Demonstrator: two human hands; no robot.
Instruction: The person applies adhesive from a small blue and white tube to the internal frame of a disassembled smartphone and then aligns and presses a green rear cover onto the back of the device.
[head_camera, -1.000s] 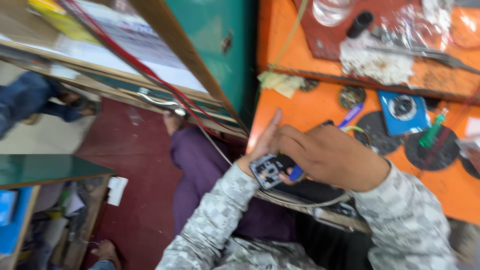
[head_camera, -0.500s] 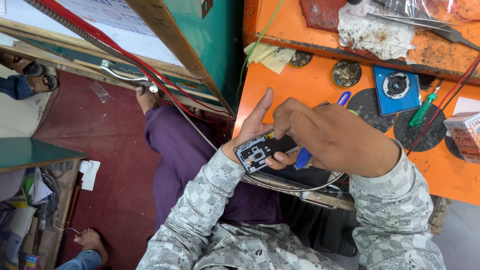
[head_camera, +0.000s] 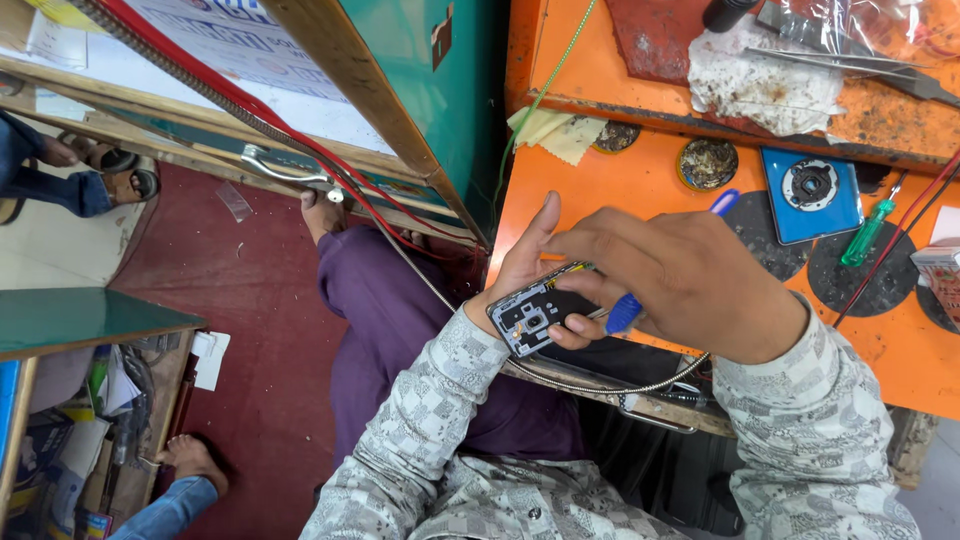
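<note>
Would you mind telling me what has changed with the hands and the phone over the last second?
The opened phone has risen slightly with the left hand, whose thumb now sticks straight up. The right hand has closed in over it, its blue-handled screwdriver now pressed against the phone's edge. Nothing was picked up or released: both grips are unchanged, and the green screwdriver and blue square part lie untouched on the orange bench.
</note>
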